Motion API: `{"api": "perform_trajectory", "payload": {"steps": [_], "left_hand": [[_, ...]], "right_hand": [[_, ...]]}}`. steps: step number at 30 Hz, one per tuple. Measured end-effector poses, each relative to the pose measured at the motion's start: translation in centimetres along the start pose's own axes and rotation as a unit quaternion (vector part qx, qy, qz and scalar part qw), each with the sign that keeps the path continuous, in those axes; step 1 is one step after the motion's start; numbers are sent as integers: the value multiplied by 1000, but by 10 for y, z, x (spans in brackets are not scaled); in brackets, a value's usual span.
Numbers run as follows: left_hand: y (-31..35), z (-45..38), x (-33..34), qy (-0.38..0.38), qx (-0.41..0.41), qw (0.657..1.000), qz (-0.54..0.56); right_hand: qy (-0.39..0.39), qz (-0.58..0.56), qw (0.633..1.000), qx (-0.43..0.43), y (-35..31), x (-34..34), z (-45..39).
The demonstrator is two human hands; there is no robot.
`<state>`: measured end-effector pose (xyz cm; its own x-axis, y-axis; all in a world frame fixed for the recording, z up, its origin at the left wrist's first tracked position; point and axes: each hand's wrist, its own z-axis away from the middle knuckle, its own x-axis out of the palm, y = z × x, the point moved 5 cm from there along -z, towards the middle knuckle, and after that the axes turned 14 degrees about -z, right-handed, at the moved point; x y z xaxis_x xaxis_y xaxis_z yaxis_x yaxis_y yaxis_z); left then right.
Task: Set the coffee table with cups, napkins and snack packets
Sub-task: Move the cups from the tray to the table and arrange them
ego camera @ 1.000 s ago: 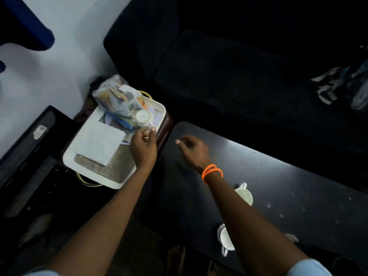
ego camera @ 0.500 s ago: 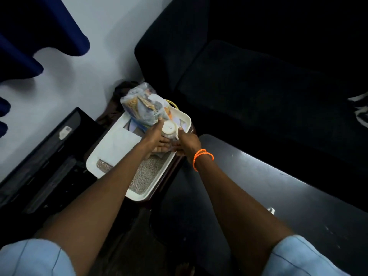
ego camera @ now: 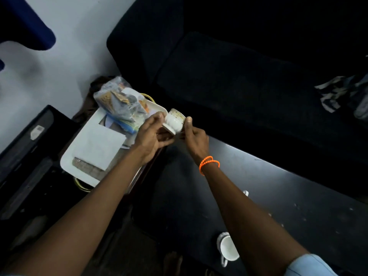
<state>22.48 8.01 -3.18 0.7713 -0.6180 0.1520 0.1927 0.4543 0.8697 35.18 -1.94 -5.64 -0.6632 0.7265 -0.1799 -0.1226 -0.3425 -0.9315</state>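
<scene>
A white tray (ego camera: 68,162) is seen at the left, loaded with a clear bag of snack packets (ego camera: 119,101) and a white napkin (ego camera: 98,149), while a second white cup (ego camera: 229,249) lies on its side on the dark coffee table (ego camera: 258,176) at the near right, with a dark sofa (ego camera: 239,76) behind. Print on the packets is too blurred to be read. A small white cup (ego camera: 174,120) — gold-speckled at the rim — is held tilted above the table's far-left corner, gripped between the left hand (ego camera: 150,136) and the right hand (ego camera: 196,139), an orange bead bracelet (ego camera: 209,163) being worn on the right wrist.

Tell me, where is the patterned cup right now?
The patterned cup is held tilted between both hands, left hand and right hand, above the tray's right edge.
</scene>
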Motion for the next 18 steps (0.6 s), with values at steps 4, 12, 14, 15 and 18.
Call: {"api": "perform_trajectory", "payload": {"steps": [4, 12, 14, 15, 18], "left_hand": [[-17, 11, 51, -57, -4, 996, -63], [-72, 54, 161, -191, 40, 942, -272], [-88, 67, 196, -197, 68, 930, -304], [-97, 72, 211, -194, 82, 925, -317], [-118, 86, 252, -170, 120, 894, -397]], "right_hand": [[28, -70, 995, 62, 18, -57, 8], [52, -163, 980, 99, 52, -179, 66], [49, -132, 988, 69, 58, -208, 87], [49, -115, 990, 60, 62, -222, 97], [57, -31, 997, 42, 76, -262, 119]]}}
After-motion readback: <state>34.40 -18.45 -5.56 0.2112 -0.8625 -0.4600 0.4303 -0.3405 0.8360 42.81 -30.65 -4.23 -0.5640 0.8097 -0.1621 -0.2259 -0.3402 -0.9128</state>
